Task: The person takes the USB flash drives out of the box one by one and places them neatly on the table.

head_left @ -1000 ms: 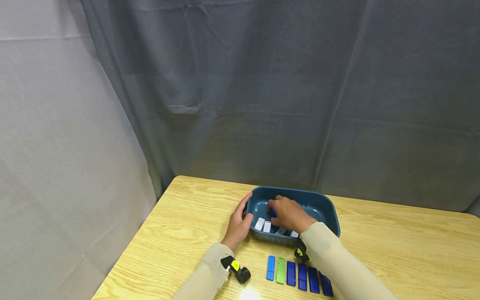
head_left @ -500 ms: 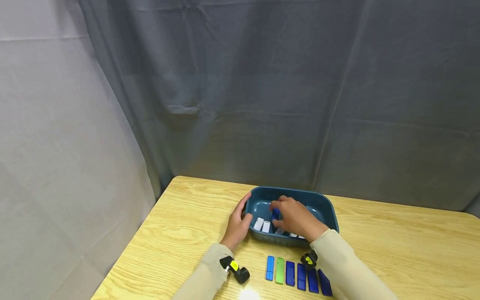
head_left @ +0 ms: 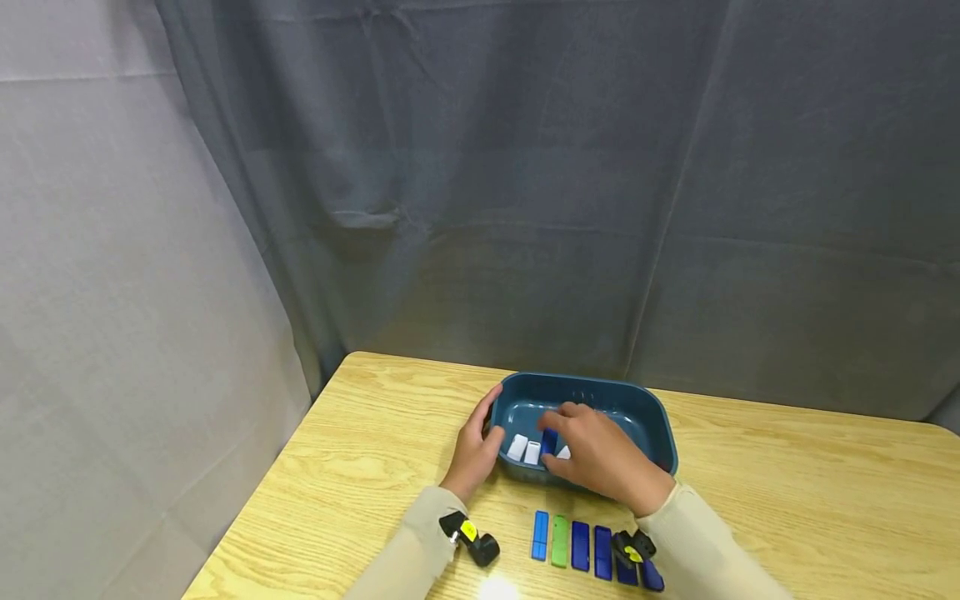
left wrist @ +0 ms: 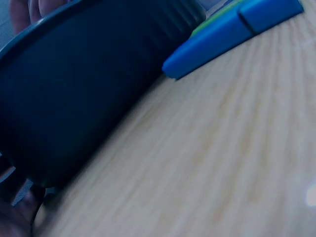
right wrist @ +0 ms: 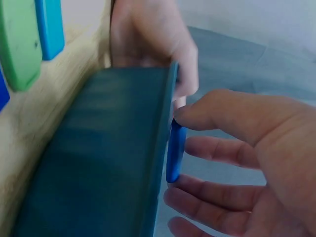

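Observation:
My right hand (head_left: 600, 454) reaches into the teal plastic bin (head_left: 645, 408) and holds a dark blue USB stick (head_left: 549, 443) near the near wall. In the right wrist view the thumb tip is at one end of this blue stick (right wrist: 176, 150) and a fingertip at the other. White sticks (head_left: 517, 447) stand beside it in the bin, some partly covered by the hand. My left hand (head_left: 474, 454) holds the bin's left end, thumb at the near corner and fingers along the outer side.
On the wooden table (head_left: 360, 442) in front of the bin lies a row of sticks: a light blue one (head_left: 540, 535), a green one (head_left: 560, 540) and several dark blue ones (head_left: 581, 546). The right wrist camera partly covers the row's right end. A grey curtain (head_left: 480, 208) hangs behind.
My right hand has moved toward the bin's near wall, bringing the dark blue stick from further in to beside the white ones. The left hand stays at the bin.

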Demonstrator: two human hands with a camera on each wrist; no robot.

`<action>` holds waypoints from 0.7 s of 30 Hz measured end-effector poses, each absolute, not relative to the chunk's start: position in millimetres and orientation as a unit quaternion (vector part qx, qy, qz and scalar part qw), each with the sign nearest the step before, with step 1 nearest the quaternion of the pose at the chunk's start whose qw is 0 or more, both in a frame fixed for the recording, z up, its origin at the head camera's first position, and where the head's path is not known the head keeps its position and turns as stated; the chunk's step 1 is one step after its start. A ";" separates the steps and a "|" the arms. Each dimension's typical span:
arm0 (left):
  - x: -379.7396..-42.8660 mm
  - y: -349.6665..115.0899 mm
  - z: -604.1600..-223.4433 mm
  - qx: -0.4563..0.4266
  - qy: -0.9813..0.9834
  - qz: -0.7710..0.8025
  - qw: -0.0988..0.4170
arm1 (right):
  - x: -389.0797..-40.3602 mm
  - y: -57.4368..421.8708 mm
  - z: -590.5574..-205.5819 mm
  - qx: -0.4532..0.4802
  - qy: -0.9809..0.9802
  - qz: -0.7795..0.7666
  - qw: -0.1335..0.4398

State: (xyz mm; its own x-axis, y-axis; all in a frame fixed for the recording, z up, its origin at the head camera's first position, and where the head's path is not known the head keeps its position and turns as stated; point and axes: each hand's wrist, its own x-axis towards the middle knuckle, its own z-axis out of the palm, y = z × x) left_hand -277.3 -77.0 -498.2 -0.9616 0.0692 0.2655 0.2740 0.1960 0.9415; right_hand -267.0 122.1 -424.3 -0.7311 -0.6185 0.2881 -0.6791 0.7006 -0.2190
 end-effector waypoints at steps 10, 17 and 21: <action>-277.4 -76.8 -497.9 -0.112 -0.768 -0.626 0.078 | -242.4 121.4 -417.8 0.389 -0.896 0.159 0.143; -276.9 -77.2 -499.2 -0.115 -0.765 -0.628 0.081 | -222.8 118.3 -414.6 0.409 -0.883 0.174 0.148; -277.3 -77.5 -499.8 -0.119 -0.764 -0.629 0.083 | -214.1 117.4 -415.7 0.413 -0.880 0.180 0.150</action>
